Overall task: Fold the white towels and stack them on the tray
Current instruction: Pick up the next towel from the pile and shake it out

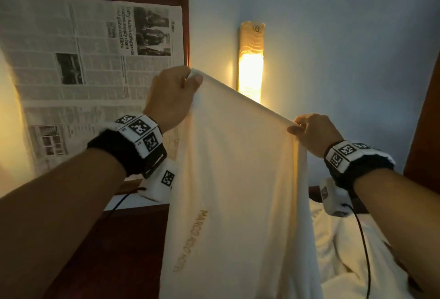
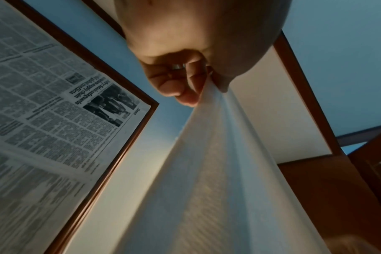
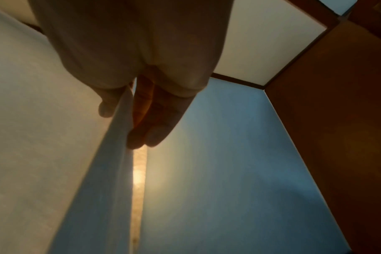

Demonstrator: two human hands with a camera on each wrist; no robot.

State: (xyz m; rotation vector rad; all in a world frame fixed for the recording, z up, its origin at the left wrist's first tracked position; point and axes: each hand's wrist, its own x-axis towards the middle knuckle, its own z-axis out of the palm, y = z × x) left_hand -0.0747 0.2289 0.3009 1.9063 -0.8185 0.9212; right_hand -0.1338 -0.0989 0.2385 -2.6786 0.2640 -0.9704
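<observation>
A white towel [image 1: 238, 179] with gold stitched lettering hangs in the air in front of me, held up by its top edge. My left hand [image 1: 188, 82] pinches the upper left corner, raised higher. My right hand [image 1: 298, 127] pinches the upper right corner, lower down. In the left wrist view the towel [image 2: 218, 171] falls away from the curled fingers [image 2: 185, 96] and thumb. In the right wrist view the thumb and fingers [image 3: 150, 120] clamp the towel's edge [image 3: 111, 154]. No tray is in view.
A framed newspaper [image 1: 83, 60] hangs on the blue wall at the left. A lit wall lamp [image 1: 251, 65] glows behind the towel. More white cloth [image 1: 345, 251] lies crumpled at the lower right. Dark wood furniture [image 1: 119, 251] stands below left and along the right edge.
</observation>
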